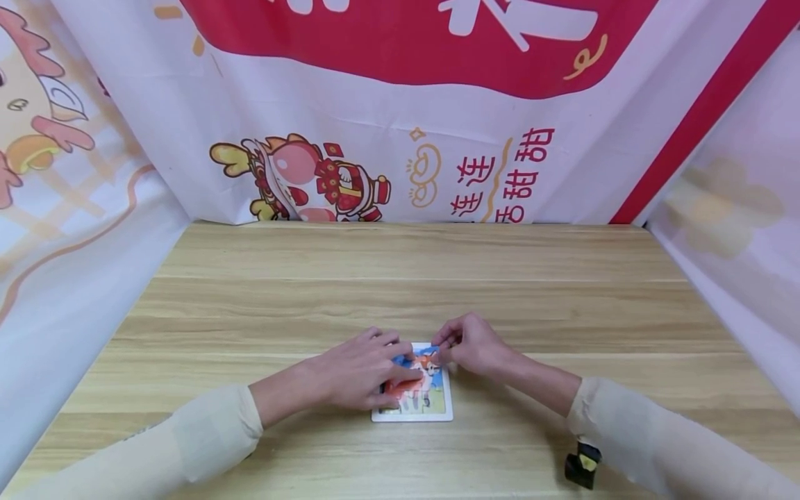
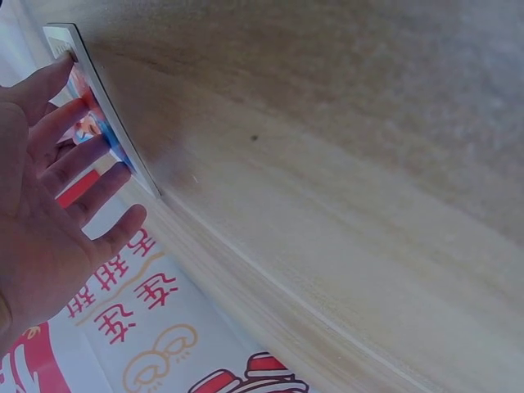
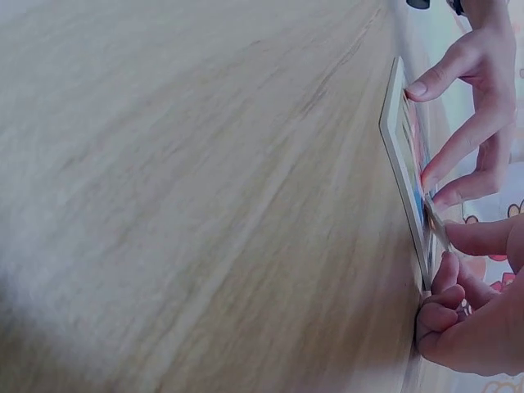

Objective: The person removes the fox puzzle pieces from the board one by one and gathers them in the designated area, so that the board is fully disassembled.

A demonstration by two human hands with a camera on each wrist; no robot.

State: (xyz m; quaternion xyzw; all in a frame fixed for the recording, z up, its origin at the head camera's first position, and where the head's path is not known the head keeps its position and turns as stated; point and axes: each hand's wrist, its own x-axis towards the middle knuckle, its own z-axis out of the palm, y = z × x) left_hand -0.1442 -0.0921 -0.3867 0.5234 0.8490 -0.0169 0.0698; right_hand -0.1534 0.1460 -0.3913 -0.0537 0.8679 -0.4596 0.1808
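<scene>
A small white-framed jigsaw puzzle (image 1: 412,418) with an orange animal on a blue and green ground lies flat on the wooden table. Over its left side spreads my left hand (image 1: 356,368), fingers straight and fingertips touching the picture. At the puzzle's top right corner, my right hand (image 1: 478,349) pinches a thin puzzle piece (image 3: 436,224) between thumb and fingers. In the right wrist view that piece tilts up from the board, with one edge close to the picture. The fingers hide most of the piece in the head view.
The wooden table (image 1: 400,292) reaches back to a white and red printed cloth (image 1: 387,139). More printed cloth hangs at the left (image 1: 75,208) and right (image 1: 719,243) sides. A small black object with a yellow mark (image 1: 582,465) shows beneath the right sleeve.
</scene>
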